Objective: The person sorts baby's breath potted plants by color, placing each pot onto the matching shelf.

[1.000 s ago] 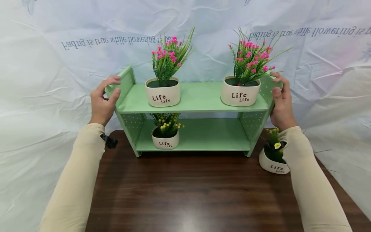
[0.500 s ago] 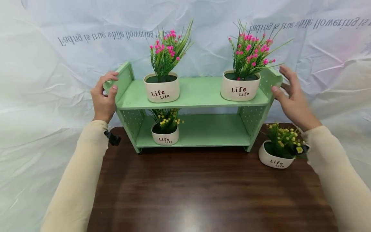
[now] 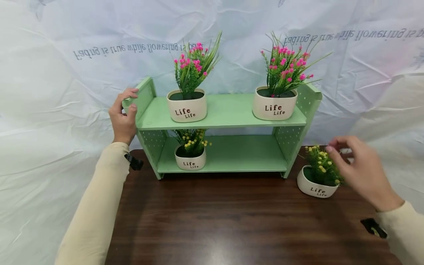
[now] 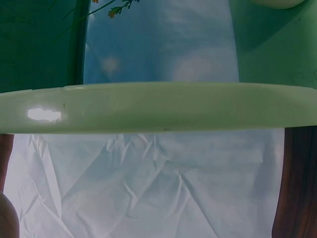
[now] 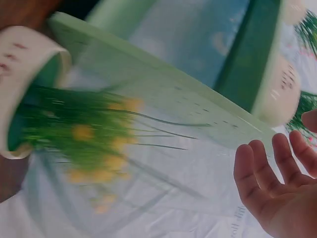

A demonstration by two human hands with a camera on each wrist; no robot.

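Observation:
A pale green two-tier shelf (image 3: 228, 127) stands on the table, its side panels dotted with small holes. My left hand (image 3: 123, 116) grips the upper corner of its left panel, thumb at the front and fingers over the edge. In the left wrist view that panel's edge (image 4: 163, 106) runs across the middle. My right hand (image 3: 362, 167) holds nothing, its fingers loosely bent beside a white pot with yellow flowers (image 3: 318, 189) on the table. The right wrist view shows the fingers (image 5: 285, 163) spread apart from that pot (image 5: 25, 74), whose flowers are blurred.
Two white pots with pink flowers, a left one (image 3: 187, 108) and a right one (image 3: 275, 106), stand on the upper tier. Another yellow-flowered pot (image 3: 190, 162) sits at the left of the lower tier. Behind hangs pale printed cloth (image 3: 238, 22); the dark wooden table (image 3: 205, 213) extends in front.
My right hand has let go of the shelf's right panel and moved down and right to the yellow-flowered pot on the table. The left hand keeps its grip.

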